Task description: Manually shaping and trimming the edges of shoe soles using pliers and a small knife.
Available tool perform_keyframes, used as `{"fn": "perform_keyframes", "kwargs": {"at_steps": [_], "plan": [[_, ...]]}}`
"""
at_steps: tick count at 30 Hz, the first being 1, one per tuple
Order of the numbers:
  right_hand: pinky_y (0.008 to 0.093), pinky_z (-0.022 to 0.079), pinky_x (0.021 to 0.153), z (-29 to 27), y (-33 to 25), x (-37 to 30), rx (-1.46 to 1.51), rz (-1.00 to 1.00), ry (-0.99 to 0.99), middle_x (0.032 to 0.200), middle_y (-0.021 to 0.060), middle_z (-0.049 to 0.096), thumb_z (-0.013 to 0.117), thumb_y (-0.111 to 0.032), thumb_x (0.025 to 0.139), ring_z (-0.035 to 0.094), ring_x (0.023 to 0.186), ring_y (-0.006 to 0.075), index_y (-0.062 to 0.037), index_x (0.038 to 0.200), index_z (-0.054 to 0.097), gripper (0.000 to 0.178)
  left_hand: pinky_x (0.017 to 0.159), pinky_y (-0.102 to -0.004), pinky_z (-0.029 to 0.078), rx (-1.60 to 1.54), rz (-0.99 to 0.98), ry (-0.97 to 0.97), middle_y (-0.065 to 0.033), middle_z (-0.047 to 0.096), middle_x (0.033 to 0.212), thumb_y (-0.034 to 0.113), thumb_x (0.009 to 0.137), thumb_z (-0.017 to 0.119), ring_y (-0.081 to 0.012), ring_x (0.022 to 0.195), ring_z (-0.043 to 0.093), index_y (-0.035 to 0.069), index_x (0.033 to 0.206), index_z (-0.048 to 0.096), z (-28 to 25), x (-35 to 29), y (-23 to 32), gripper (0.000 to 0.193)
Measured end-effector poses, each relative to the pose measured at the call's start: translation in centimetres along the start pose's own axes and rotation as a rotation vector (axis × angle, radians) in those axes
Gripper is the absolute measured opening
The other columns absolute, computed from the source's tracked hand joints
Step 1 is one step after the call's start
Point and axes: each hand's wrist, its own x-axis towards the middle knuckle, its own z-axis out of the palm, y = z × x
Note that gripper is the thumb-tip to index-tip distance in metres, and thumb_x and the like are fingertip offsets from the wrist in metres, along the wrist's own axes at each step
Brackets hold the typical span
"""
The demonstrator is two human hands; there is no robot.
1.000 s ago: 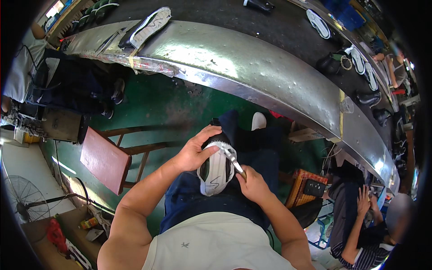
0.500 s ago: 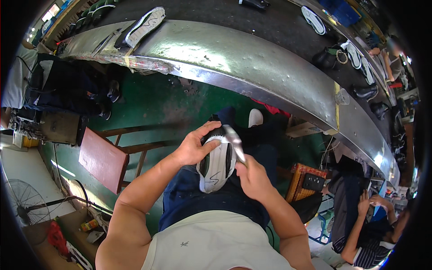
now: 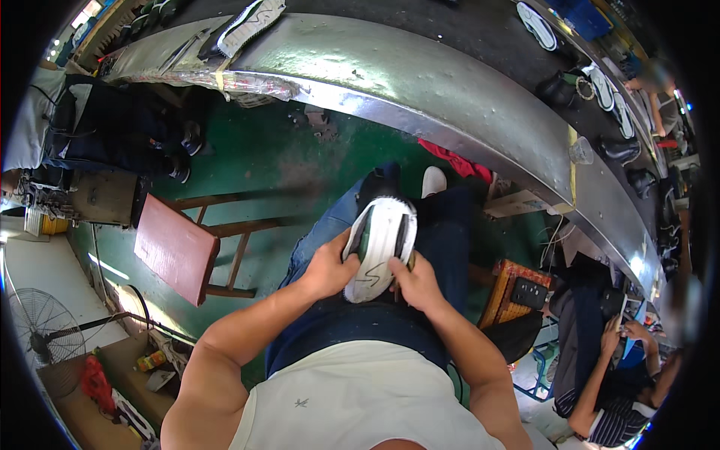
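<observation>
An unsoled black-and-white shoe [image 3: 386, 232] lies bottom up over my lap, its toe pointing away from me. Its pale underside carries a black pen stroke near the heel, and dark strips run along both sides. My left hand [image 3: 330, 268] is closed round the left edge at the heel end. On the opposite edge my right hand [image 3: 417, 283] grips the shoe, thumb laid on the underside. The fingers beneath are hidden, and whether the right hand also holds a tool cannot be made out.
Ahead curves a metal-edged bench [image 3: 360, 71] with a dark top bearing another unsoled shoe [image 3: 251, 28] and more shoes rightward. A stool [image 3: 176, 247] lies tipped at left, near a fan [image 3: 45, 330]. A woven seat [image 3: 514, 296] and a co-worker's hands [image 3: 622, 334] are at right.
The blurred metal tool in my right hand no longer shows. That hand has come onto the shoe's edge, and my left hand has shifted from the toe toward the heel.
</observation>
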Motion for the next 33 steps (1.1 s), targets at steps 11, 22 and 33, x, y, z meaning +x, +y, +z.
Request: {"fn": "perform_keyframes", "kwargs": {"at_steps": [11,22,33], "plan": [[0.0308,0.055,0.063,-5.9,3.0,-3.7,0.228,0.215,0.06,0.096,0.0091,0.067,0.058,0.003,0.083,0.064,0.071,0.0153,0.0025,0.115,0.056,0.033,0.105,-0.0332,0.046,-0.422,-0.233,-0.545,-0.0165,0.066,0.129,-0.003,0.077,0.056,-0.0237,0.119,0.062,0.0,0.145,0.053,7.3,5.1,0.1,0.069],[0.03,0.053,0.057,-9.5,3.8,-5.6,0.184,0.34,0.102,0.092,0.0102,0.068,0.063,0.003,0.084,0.065,0.065,0.0162,0.0028,0.115,0.057,0.031,0.119,-0.0339,0.032,0.009,-0.086,-0.56,-0.0233,0.041,0.156,0.03,0.081,0.083,-0.0305,0.143,0.043,0.004,0.163,0.008,10.2,2.9,2.0,0.114],[0.032,0.053,0.072,-12.5,3.8,-10.0,0.195,0.147,0.13,0.104,0.0131,0.069,0.061,-0.014,0.099,0.064,0.082,0.0176,0.0015,0.128,0.054,0.033,0.116,-0.037,0.036,0.125,0.036,-0.372,-0.0326,0.047,0.147,0.034,0.082,0.082,-0.0379,0.138,0.049,-0.012,0.156,0.015,9.2,2.9,3.3,0.11]]}}
